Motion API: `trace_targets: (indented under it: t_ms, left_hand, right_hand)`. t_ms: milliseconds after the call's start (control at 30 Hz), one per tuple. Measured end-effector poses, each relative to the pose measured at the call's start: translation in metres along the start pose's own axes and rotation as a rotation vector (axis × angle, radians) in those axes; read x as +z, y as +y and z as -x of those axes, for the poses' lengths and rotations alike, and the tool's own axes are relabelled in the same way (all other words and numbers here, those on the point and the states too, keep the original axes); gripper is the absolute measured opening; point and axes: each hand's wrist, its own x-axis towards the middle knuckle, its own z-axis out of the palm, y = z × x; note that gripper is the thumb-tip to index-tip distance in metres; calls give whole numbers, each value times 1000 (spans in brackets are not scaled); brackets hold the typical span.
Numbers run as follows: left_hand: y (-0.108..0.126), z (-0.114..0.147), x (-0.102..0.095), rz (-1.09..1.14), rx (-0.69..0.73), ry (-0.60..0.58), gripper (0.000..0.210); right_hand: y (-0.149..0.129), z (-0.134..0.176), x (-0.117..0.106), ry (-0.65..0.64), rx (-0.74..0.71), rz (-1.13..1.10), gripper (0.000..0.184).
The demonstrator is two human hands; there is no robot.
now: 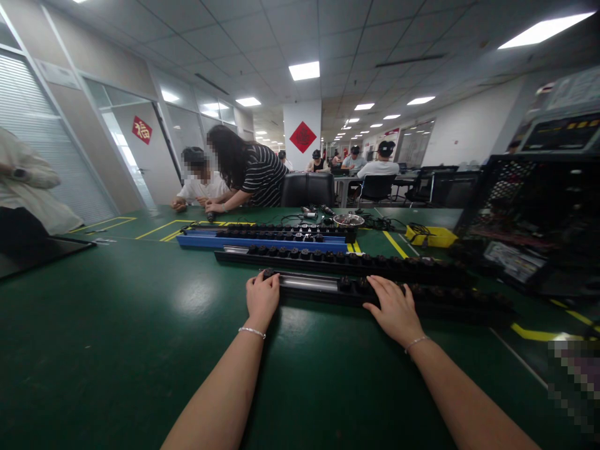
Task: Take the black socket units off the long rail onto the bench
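Note:
A long black rail (307, 294) lies across the green table, with a bare silver strip (309, 282) along its left part and black round pieces (345, 283) set in a row toward the right. My left hand (262, 297) is closed on the rail's left end, where a small black round piece (268, 274) shows at the fingertips. Farther right, my right hand (394, 309) grips the same rail, thumb at the near side and fingers over the top. Its fingertips touch or cover round pieces there; the exact contact is hidden.
Behind lie a second black rail (300, 255) and a blue rail (210, 241). A metal bowl (349, 220), cables and a yellow tray (431, 235) stand farther back. An open black equipment case (529, 206) bounds the right side. Two people (253, 165) work across the table.

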Motion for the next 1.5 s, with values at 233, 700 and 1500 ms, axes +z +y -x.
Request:
trace_targets:
  t_ms: [233,700,1500]
  left_hand:
    - [2,0,-1,-36,10,-5,39]
    - [1,0,-1,-35,27,-9,41]
    - [2,0,-3,-60,34,1,41]
  right_hand:
    - [0,0,2,12,-1,12,49]
    - [0,0,0,7,-7,6,50]
    - [0,0,0,10,-6,5,50]
